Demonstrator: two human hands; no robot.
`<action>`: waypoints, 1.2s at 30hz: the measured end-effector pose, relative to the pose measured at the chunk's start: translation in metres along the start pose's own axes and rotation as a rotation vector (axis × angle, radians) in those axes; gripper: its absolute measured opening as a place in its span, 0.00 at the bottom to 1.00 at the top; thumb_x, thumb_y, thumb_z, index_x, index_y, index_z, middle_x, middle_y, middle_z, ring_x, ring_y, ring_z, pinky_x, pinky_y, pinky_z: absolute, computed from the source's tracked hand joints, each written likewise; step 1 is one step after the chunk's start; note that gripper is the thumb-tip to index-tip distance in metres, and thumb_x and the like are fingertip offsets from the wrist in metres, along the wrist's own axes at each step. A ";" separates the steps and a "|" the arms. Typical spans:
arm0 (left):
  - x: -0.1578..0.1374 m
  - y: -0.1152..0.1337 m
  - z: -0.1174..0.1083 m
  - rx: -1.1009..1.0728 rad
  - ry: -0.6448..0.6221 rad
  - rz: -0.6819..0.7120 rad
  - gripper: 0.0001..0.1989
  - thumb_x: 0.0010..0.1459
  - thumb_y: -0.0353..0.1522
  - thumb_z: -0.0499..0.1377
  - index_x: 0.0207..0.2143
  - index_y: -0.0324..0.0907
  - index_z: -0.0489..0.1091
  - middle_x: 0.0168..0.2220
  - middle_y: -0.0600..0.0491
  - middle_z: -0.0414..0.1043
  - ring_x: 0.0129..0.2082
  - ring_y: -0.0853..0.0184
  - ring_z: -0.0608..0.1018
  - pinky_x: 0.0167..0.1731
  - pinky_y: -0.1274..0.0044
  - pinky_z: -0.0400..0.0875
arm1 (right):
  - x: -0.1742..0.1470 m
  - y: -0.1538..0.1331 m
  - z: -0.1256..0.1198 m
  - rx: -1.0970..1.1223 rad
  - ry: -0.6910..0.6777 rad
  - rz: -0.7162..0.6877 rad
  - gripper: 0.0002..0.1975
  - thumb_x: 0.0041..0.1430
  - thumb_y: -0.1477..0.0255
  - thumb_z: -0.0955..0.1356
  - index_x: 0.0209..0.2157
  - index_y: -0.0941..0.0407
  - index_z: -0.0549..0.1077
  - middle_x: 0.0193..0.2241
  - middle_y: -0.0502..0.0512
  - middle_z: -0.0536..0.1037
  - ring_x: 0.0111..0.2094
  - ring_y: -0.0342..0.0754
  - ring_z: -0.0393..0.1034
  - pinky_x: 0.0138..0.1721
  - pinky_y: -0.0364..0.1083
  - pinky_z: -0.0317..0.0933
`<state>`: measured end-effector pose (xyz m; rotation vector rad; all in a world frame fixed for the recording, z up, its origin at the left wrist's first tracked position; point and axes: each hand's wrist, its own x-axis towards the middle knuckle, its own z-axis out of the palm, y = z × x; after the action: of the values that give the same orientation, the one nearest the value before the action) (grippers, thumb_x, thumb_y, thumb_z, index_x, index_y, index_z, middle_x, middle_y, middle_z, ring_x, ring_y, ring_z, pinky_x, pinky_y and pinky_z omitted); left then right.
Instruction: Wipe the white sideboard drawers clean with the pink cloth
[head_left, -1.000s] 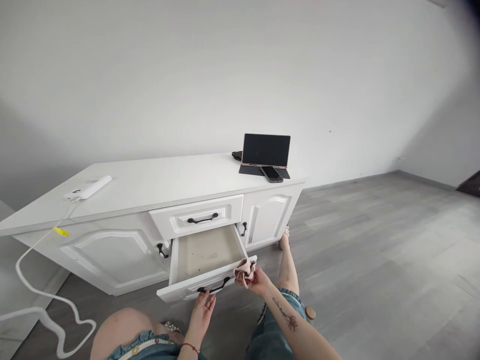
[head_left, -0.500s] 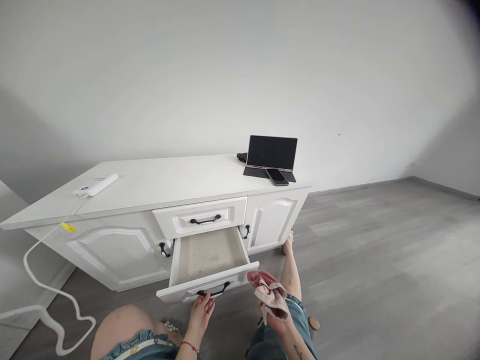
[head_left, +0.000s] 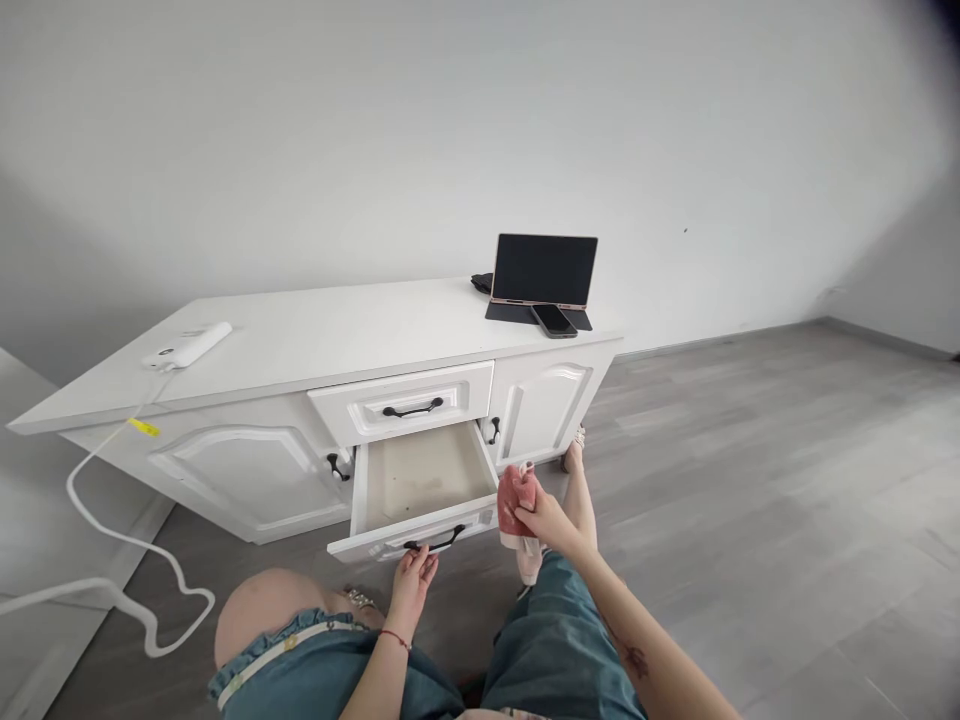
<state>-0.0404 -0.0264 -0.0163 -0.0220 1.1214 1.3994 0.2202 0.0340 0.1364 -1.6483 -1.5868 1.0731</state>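
The lower drawer point(head_left: 435, 475) of the white cabinet is pulled out, and its pale inside shows a few small marks. My left hand point(head_left: 412, 590) has its curled fingers on the left part of the black drawer handle point(head_left: 444, 540). My right hand point(head_left: 546, 522) grips a bunched cloth point(head_left: 516, 510), red-pink with a whitish part hanging below. The cloth is beside the drawer's front right corner, in front of the cabinet. Above the pulled-out drawer, the upper drawer point(head_left: 405, 405) is closed.
On the cabinet top point(head_left: 337, 325) stand a tablet point(head_left: 545, 270) on a dark stand, a phone point(head_left: 553, 321) and a black item point(head_left: 482, 283). A white power strip point(head_left: 187, 346) lies at the left, its cable point(head_left: 94, 515) dropping to the floor. My legs flank the drawer.
My right hand has risen and turned over with the cloth, closer to the drawer corner. My left hand stays at the handle. The view has tilted down somewhat.
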 end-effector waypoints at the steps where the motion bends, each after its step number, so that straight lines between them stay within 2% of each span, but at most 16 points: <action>1: -0.001 0.000 0.000 -0.001 -0.011 0.012 0.13 0.58 0.20 0.60 0.23 0.40 0.65 0.24 0.55 0.73 0.28 0.72 0.81 0.38 0.78 0.78 | 0.002 -0.005 -0.005 -0.149 0.006 -0.031 0.35 0.51 0.74 0.67 0.62 0.63 0.59 0.44 0.65 0.79 0.46 0.56 0.74 0.48 0.50 0.63; 3: -0.002 -0.001 0.001 0.002 -0.008 0.024 0.13 0.58 0.20 0.60 0.23 0.40 0.65 0.24 0.54 0.73 0.28 0.72 0.80 0.39 0.79 0.77 | 0.006 -0.013 -0.006 -0.375 0.002 -0.087 0.35 0.56 0.72 0.65 0.65 0.63 0.55 0.46 0.67 0.78 0.45 0.57 0.75 0.45 0.49 0.62; 6: -0.004 0.000 0.004 0.004 0.014 0.020 0.14 0.57 0.19 0.60 0.22 0.40 0.65 0.23 0.55 0.72 0.27 0.73 0.80 0.39 0.79 0.77 | 0.012 -0.018 0.011 -0.578 -0.021 -0.140 0.29 0.59 0.74 0.63 0.63 0.61 0.59 0.51 0.68 0.75 0.46 0.56 0.74 0.44 0.48 0.61; 9: -0.006 0.000 0.005 -0.010 0.022 0.013 0.15 0.55 0.19 0.61 0.21 0.41 0.63 0.23 0.56 0.71 0.27 0.72 0.80 0.42 0.78 0.77 | 0.014 -0.014 0.035 -0.711 0.001 -0.101 0.24 0.60 0.75 0.62 0.58 0.61 0.65 0.54 0.69 0.72 0.47 0.57 0.72 0.46 0.49 0.61; 13: -0.007 0.000 0.005 -0.028 0.022 -0.002 0.15 0.54 0.20 0.63 0.22 0.41 0.63 0.24 0.56 0.72 0.27 0.73 0.79 0.42 0.78 0.76 | 0.014 -0.009 0.059 -0.792 0.057 -0.046 0.20 0.62 0.73 0.62 0.55 0.61 0.68 0.55 0.70 0.70 0.48 0.59 0.69 0.46 0.51 0.62; 19: -0.006 -0.001 0.006 -0.038 0.030 -0.015 0.14 0.56 0.19 0.61 0.23 0.41 0.65 0.23 0.55 0.73 0.25 0.73 0.79 0.35 0.80 0.77 | 0.011 -0.020 0.078 -0.670 0.089 -0.030 0.15 0.59 0.77 0.64 0.48 0.58 0.71 0.52 0.68 0.71 0.48 0.58 0.68 0.46 0.53 0.62; 25: -0.004 -0.001 0.009 -0.093 0.065 -0.046 0.12 0.55 0.17 0.59 0.25 0.41 0.66 0.24 0.54 0.74 0.25 0.71 0.79 0.32 0.80 0.78 | 0.009 -0.035 0.107 -0.511 0.011 -0.060 0.16 0.59 0.80 0.62 0.49 0.58 0.71 0.49 0.68 0.71 0.49 0.58 0.68 0.49 0.54 0.61; 32: -0.001 -0.004 0.010 -0.090 0.144 -0.041 0.14 0.54 0.16 0.58 0.26 0.43 0.64 0.23 0.56 0.74 0.24 0.71 0.78 0.33 0.79 0.77 | 0.008 -0.052 0.148 -0.371 -0.110 -0.115 0.20 0.55 0.79 0.66 0.50 0.56 0.70 0.48 0.66 0.72 0.49 0.59 0.68 0.52 0.57 0.61; 36: -0.005 -0.003 0.011 -0.035 0.057 0.016 0.10 0.54 0.19 0.56 0.30 0.43 0.69 0.28 0.51 0.78 0.31 0.65 0.81 0.37 0.74 0.77 | 0.006 -0.065 0.179 -0.413 -0.163 -0.177 0.22 0.56 0.81 0.64 0.53 0.59 0.69 0.48 0.71 0.71 0.48 0.61 0.69 0.48 0.60 0.64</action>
<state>-0.0302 -0.0239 -0.0097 -0.0787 1.1461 1.4408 0.0323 0.0274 0.1042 -1.6648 -2.1310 0.8440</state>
